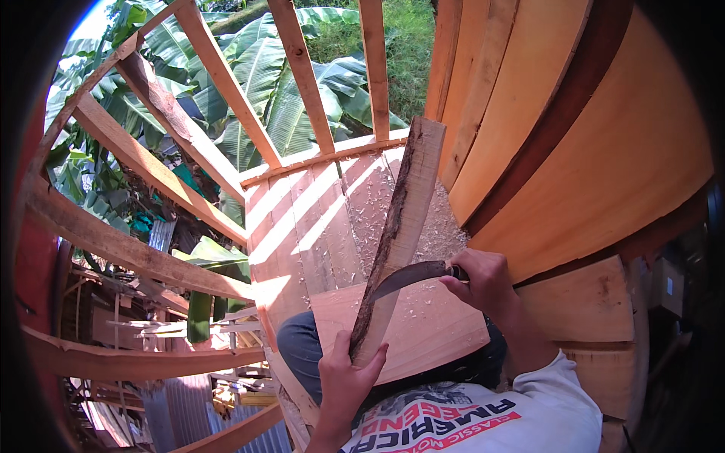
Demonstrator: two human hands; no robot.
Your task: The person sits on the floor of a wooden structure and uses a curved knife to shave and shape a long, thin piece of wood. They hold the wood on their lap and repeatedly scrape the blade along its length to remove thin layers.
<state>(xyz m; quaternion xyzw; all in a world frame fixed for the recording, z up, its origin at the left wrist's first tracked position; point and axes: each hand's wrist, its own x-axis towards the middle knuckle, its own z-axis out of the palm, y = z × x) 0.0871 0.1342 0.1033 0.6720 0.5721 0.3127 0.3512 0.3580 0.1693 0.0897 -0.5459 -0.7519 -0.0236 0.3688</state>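
Note:
A long wooden plank (pixel 411 200) with rough bark down its left edge slants up and away from me. My left hand (pixel 349 377) grips its near end. In my right hand (pixel 482 281) is the dark handle of a knife with a curved blade (pixel 408 277). The blade lies across the plank, its tip reaching the bark edge; whether it cuts into the wood I cannot tell. Beneath the plank a wide flat board (pixel 442 332) rests across my lap.
Wood shavings (pixel 370 200) litter the plank floor (pixel 302 226) ahead. Spaced wooden studs (pixel 219 83) stand along the left and far sides, with banana leaves (pixel 260 83) beyond. A board wall (pixel 604 128) rises on the right. Corrugated sheets (pixel 189 408) lie outside at lower left.

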